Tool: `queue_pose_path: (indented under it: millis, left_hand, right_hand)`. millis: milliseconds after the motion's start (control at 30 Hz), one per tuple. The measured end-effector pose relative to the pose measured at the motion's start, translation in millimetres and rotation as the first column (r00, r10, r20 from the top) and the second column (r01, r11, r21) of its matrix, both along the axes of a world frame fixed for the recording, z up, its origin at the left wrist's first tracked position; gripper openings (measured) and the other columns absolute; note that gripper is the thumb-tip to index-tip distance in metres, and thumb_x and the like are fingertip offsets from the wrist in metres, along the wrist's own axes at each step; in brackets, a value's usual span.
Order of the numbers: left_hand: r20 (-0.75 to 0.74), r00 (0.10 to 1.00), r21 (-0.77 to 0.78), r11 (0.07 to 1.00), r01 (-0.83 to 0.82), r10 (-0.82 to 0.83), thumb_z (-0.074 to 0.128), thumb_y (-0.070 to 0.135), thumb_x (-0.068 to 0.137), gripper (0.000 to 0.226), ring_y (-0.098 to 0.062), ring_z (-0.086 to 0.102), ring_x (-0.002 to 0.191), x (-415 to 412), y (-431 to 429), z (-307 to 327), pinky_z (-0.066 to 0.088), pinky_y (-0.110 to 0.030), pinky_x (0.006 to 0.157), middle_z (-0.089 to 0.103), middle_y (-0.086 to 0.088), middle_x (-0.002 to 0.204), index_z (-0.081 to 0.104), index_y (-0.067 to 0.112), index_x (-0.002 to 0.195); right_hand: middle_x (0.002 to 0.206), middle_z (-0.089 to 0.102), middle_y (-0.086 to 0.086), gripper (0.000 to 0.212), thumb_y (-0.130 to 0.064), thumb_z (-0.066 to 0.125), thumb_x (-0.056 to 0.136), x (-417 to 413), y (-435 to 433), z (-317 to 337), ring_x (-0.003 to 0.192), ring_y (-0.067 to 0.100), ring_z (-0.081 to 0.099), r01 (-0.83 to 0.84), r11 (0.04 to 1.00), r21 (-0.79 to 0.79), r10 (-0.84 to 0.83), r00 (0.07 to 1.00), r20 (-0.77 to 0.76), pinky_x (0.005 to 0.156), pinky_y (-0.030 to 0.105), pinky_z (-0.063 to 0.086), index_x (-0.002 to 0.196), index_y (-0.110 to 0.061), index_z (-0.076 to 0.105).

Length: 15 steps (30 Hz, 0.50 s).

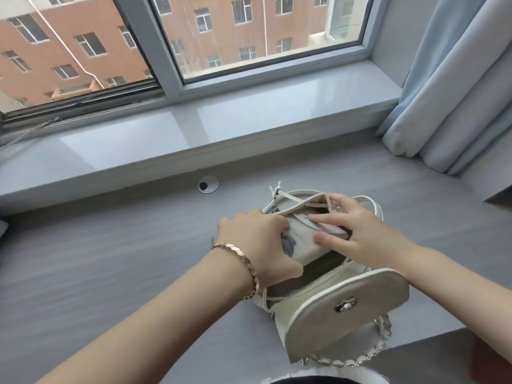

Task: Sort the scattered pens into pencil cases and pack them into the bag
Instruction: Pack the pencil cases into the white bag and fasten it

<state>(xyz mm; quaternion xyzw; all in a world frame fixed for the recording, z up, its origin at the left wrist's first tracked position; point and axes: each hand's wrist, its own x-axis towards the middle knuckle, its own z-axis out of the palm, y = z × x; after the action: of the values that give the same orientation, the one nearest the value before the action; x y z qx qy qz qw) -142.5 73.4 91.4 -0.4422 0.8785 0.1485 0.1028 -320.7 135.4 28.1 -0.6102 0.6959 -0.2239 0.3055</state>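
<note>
Room: grey counter (110,259) below a window sill (194,128), with a curtain (457,92) at the far right corner.
Left hand (257,239): the fingers (277,223) curl over the left end of the case (302,242) and the thumb tucks under its near side, a full grip.
Right hand (360,234): the fingers are straight and spread. The forefinger lies flat along the case's top and the thumb rests against its near face, so it presses rather than clasps.
Case: sits between both hands, partly sunk in the bag's mouth.
Axis: the long axis runs left to right across the mouth and seems tipped down at the right end.
Handling: probably light and soft-sided, yielding under pressure. Best held by the ends and pushed from the top.
Bag (346,300): stands by the counter's near edge, right of middle, with its flap open toward the person.
</note>
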Motion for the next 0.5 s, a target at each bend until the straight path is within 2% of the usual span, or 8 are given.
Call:
queue_pose_path:
  millis: [67, 133, 200, 267, 333, 400, 433, 500]
  left_hand:
    - [0.008, 0.999, -0.01, 0.999, 0.045, -0.045, 0.061, 0.044, 0.066, 0.044, -0.024, 0.05, 0.103, -8, 0, -7, 0.031, -0.034, 0.078, 0.055, 0.001, 0.102, 0.056, 0.034, 0.109]
    - [0.008, 0.997, -0.022, 0.997, 0.071, -0.071, 0.06, 0.045, 0.067, 0.044, -0.026, 0.048, 0.106, -17, 4, -18, 0.029, -0.036, 0.081, 0.054, -0.002, 0.107, 0.055, 0.032, 0.109]
    - [-0.003, 0.996, -0.049, 0.995, 0.091, -0.091, 0.058, 0.047, 0.066, 0.047, -0.027, 0.047, 0.107, -22, 6, -30, 0.027, -0.035, 0.082, 0.053, -0.003, 0.109, 0.054, 0.03, 0.11]
    - [-0.029, 0.992, -0.095, 0.988, 0.119, -0.122, 0.054, 0.055, 0.064, 0.056, -0.027, 0.048, 0.106, -21, 6, -38, 0.025, -0.034, 0.08, 0.055, -0.002, 0.109, 0.052, 0.028, 0.113]
    - [-0.091, 0.989, -0.128, 0.986, 0.108, -0.12, 0.058, 0.057, 0.066, 0.06, -0.026, 0.051, 0.105, -17, 3, -43, 0.023, -0.032, 0.076, 0.057, 0.001, 0.11, 0.049, 0.025, 0.115]
    - [-0.165, 0.982, -0.139, 0.988, 0.073, -0.096, 0.063, 0.055, 0.066, 0.064, -0.024, 0.053, 0.105, -13, -2, -43, 0.022, -0.029, 0.075, 0.059, 0.004, 0.11, 0.044, 0.023, 0.118]
    - [-0.191, 0.977, -0.145, 0.987, 0.068, -0.096, 0.064, 0.056, 0.066, 0.066, -0.023, 0.055, 0.103, -12, -4, -44, 0.023, -0.029, 0.075, 0.06, 0.004, 0.108, 0.043, 0.022, 0.118]
    - [-0.224, 0.968, -0.16, 0.984, 0.08, -0.115, 0.062, 0.061, 0.064, 0.07, -0.024, 0.057, 0.1, -11, -4, -45, 0.023, -0.029, 0.073, 0.062, 0.004, 0.104, 0.042, 0.02, 0.117]
  right_hand:
    - [0.154, 0.014, -0.005, 0.065, -0.073, 0.054, 0.068, -5, 1, 2, 0.142, 0.012, 0.007, -0.087, 0.996, 0.03, 0.091, 0.982, -0.169, 0.114, 0.031, 0.013, 0.117, -0.03, 0.063]
    - [0.155, 0.015, -0.001, 0.089, -0.083, 0.041, 0.054, -9, 0, 1, 0.141, 0.013, 0.003, -0.221, 0.975, 0.037, 0.219, 0.91, -0.351, 0.113, 0.035, 0.01, 0.112, -0.02, 0.066]
    - [0.146, 0.036, 0.01, 0.087, -0.08, 0.044, 0.049, -13, -3, 1, 0.133, 0.021, 0.019, -0.307, 0.949, 0.065, 0.299, 0.819, -0.49, 0.107, 0.035, 0.019, 0.094, -0.01, 0.07]
    - [0.127, 0.052, 0.011, 0.076, -0.076, 0.048, 0.052, -8, -7, 5, 0.117, 0.027, 0.036, -0.336, 0.941, 0.038, 0.296, 0.765, -0.572, 0.097, 0.037, 0.034, 0.08, -0.009, 0.069]
    - [0.108, 0.055, 0.007, 0.066, -0.068, 0.048, 0.063, 1, -11, 3, 0.1, 0.026, 0.05, -0.395, 0.918, 0.007, 0.322, 0.737, -0.594, 0.083, 0.033, 0.044, 0.082, -0.008, 0.068]
    - [0.099, 0.056, 0.008, 0.066, -0.066, 0.045, 0.068, 7, -13, 3, 0.084, 0.027, 0.059, -0.42, 0.905, 0.065, 0.387, 0.75, -0.537, 0.067, 0.034, 0.053, 0.088, -0.006, 0.064]
    - [0.099, 0.057, 0.01, 0.068, -0.066, 0.045, 0.069, 6, -15, 3, 0.083, 0.028, 0.061, -0.418, 0.904, 0.093, 0.405, 0.766, -0.5, 0.063, 0.035, 0.054, 0.095, -0.005, 0.063]
    - [0.11, 0.056, 0.015, 0.072, -0.061, 0.049, 0.071, 4, -22, 0, 0.094, 0.031, 0.06, -0.44, 0.892, 0.105, 0.436, 0.774, -0.459, 0.071, 0.04, 0.056, 0.115, -0.005, 0.056]
